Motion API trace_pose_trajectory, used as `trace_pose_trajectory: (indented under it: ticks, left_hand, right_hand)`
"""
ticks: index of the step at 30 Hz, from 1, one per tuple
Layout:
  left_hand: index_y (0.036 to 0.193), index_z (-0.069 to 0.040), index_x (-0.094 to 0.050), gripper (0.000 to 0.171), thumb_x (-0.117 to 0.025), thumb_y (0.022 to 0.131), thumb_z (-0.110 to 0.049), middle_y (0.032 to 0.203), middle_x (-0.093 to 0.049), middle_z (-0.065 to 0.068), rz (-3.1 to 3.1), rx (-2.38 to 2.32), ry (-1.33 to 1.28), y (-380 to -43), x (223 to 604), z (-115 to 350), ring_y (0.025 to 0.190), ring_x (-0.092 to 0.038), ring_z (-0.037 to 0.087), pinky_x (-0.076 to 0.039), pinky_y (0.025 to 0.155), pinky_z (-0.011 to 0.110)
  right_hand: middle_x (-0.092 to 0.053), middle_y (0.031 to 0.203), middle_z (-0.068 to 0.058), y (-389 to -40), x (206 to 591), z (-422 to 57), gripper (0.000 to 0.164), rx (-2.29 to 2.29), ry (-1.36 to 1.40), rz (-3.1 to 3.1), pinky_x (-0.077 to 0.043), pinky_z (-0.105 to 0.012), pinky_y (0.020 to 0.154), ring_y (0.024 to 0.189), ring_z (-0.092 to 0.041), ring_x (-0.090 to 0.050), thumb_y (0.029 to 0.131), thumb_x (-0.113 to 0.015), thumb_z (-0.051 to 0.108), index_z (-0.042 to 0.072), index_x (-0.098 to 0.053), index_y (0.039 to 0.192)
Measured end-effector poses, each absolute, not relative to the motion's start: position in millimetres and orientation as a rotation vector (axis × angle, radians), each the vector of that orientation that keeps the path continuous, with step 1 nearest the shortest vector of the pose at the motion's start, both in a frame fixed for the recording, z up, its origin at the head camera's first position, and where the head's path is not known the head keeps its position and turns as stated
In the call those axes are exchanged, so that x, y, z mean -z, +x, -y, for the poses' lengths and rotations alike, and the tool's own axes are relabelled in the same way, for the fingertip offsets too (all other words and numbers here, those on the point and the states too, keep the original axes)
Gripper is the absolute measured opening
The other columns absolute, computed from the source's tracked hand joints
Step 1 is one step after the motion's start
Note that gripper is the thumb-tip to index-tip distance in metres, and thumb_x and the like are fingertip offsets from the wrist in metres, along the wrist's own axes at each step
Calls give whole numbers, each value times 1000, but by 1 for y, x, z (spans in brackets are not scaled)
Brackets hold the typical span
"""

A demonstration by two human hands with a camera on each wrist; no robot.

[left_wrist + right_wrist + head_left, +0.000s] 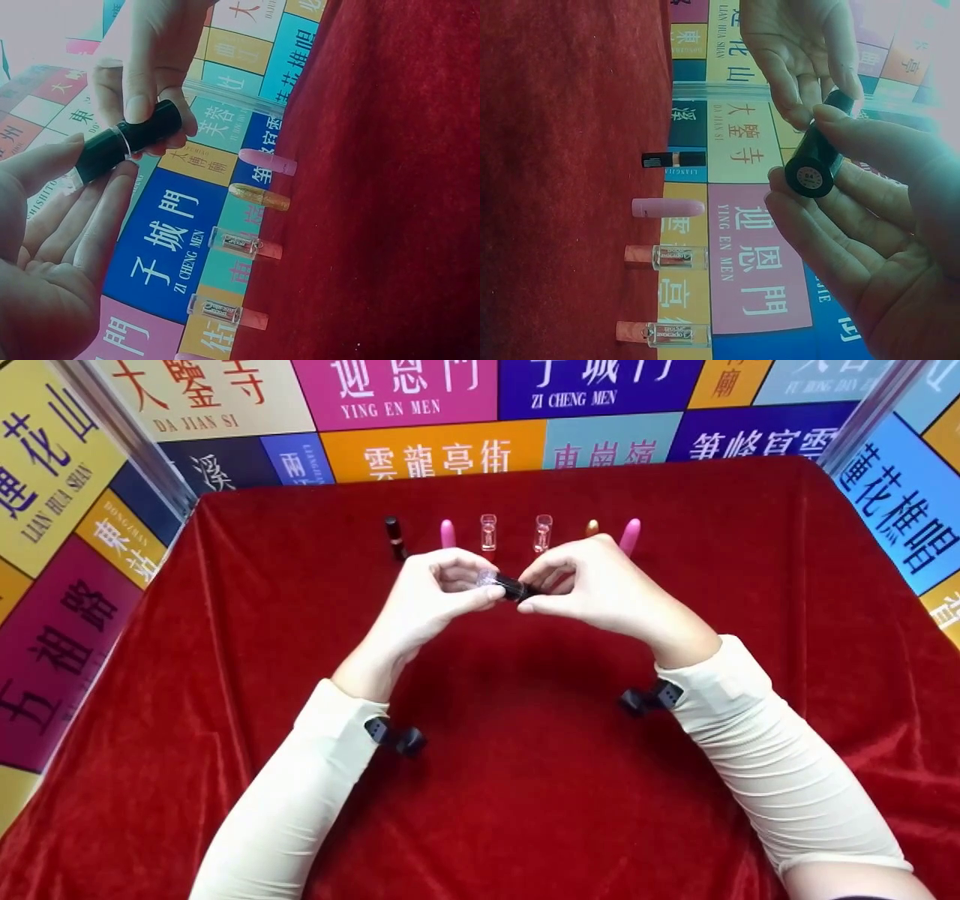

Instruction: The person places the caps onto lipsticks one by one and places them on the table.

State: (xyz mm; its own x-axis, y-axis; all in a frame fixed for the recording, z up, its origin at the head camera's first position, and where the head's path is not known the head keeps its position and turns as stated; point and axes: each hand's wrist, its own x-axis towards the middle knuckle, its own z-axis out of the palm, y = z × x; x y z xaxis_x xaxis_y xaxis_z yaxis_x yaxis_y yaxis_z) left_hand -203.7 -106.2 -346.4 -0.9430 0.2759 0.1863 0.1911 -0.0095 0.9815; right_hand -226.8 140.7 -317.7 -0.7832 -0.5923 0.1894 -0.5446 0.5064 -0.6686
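Observation:
A black lipstick tube point(513, 586) with a clear end is held level between both hands above the cloth. My left hand point(431, 596) pinches the clear-ended side between thumb and fingers. Gripped by my right hand point(600, 592) is the other black end. In the left wrist view a thin light band rings the middle of the tube point(154, 127), between the two hands. The right wrist view shows a round label on the base of the tube point(810, 177), facing that camera. My right fingers partly hide the tube in the head view.
Behind the hands, a row of lipsticks stands upright: a black one point(394, 538), a pink one point(448, 534), two clear-capped ones point(489, 533), a gold one point(259, 197) and another pink one point(631, 537). Red cloth point(517, 750) covers the table; printed panels point(420, 390) rise behind.

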Motion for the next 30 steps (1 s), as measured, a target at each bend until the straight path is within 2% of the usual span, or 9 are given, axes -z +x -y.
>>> trace_pose_trajectory:
  ticks: [12,30]
  left_hand:
    - [109,2,-78,21,-84,89,0,102,-80,15,-2124,-2140,515,-204,346,105,91,-80,27,-64,88,41]
    - [109,4,-78,20,-83,90,2,102,-80,17,-2089,-2177,475,-205,349,103,92,-80,27,-65,87,42]
  right_hand:
    - [-82,98,-2,-225,316,-140,23,1163,-988,-2679,-61,-20,81,88,-16,-79,89,-90,19,9,-84,108]
    - [-82,94,0,-222,316,-136,24,1198,-973,-2718,-59,-16,74,86,-14,-80,84,-94,19,10,-86,105]
